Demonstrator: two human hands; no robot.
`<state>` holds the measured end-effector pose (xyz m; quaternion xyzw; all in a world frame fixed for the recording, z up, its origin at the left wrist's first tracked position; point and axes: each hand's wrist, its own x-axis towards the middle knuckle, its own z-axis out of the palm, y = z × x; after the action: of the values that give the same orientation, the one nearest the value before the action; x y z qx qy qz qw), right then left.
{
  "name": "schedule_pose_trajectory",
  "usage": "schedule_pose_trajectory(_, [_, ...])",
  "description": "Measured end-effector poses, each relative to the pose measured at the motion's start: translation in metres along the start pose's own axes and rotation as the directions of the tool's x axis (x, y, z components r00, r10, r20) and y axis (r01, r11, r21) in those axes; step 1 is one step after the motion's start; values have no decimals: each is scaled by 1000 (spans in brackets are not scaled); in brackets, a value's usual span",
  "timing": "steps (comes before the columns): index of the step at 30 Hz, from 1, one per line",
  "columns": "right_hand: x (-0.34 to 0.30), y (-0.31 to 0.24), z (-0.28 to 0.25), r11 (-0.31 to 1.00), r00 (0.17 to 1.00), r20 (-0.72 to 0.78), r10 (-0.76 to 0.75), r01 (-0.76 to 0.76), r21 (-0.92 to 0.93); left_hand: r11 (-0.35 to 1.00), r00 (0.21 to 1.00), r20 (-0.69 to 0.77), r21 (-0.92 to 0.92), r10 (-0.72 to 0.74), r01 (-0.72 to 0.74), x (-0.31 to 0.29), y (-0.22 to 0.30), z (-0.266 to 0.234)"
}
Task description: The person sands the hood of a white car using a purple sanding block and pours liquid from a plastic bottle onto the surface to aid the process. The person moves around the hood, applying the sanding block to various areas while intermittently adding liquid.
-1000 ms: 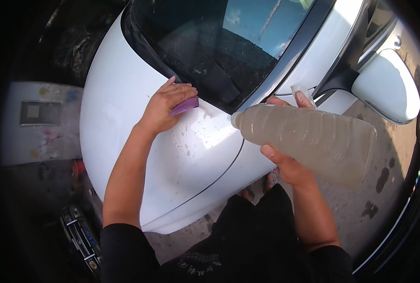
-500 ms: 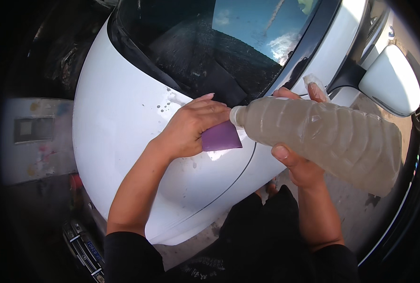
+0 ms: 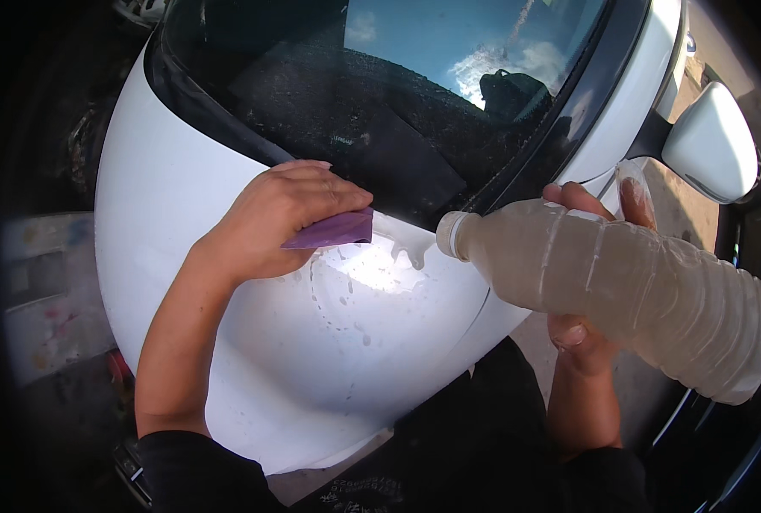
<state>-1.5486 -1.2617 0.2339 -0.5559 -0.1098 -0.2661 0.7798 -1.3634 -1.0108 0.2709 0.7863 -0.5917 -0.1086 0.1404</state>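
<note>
My left hand [image 3: 282, 214] is closed on a thin, stiff purple sheet of sandpaper [image 3: 336, 229], with the fingers bent over its far side. It sits over a white car's hood [image 3: 175, 205], just below the windshield; contact between sheet and paint cannot be made out. My right hand [image 3: 587, 352] grips a large ribbed plastic bottle [image 3: 628, 278] of cloudy liquid from beneath and behind. The bottle lies nearly sideways, its white neck end [image 3: 450, 235] pointing left over the hood. A clear wrap [image 3: 634, 190] covers one right finger. Wet drips [image 3: 408, 254] shine between sheet and bottle.
The dark windshield [image 3: 329, 94] lies beyond my hands, edged by a black pillar trim. A white side mirror [image 3: 712, 145] sticks out at far right, beyond the bottle. A blurred pale object [image 3: 47, 291] stands left of the car.
My left hand and the purple sheet have moved left, away from the bottle mouth. The bottle has shifted right and lower. Wet drips now show on the hood between them. The view has shifted.
</note>
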Motion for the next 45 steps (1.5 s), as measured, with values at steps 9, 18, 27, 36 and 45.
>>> schedule_pose_trajectory(9, [-10, -18, -2, 996, 991, -94, 90, -90, 10, 999, 1000, 8, 48, 1, -1, -2, 8, -5])
schedule_pose_trajectory(18, [-16, -24, -5, 980, 974, -139, 178, -162, 119, 993, 995, -75, 105, 64, -56, -2, 21, 12])
schedule_pose_trajectory(27, [-18, -16, -17, 981, 983, -48, 175, -170, 95, 994, 995, -67, 77, 80, -75, -2, 30, 17])
schedule_pose_trajectory(36, [-14, -8, -15, 978, 981, 26, 191, -192, 83, 992, 994, -98, 122, 39, -27, -11, 44, 23])
schedule_pose_trajectory(45, [-12, -9, -14, 981, 982, 51, 184, -186, 62, 992, 987, -155, 126, 39, -19, -2, 41, 31])
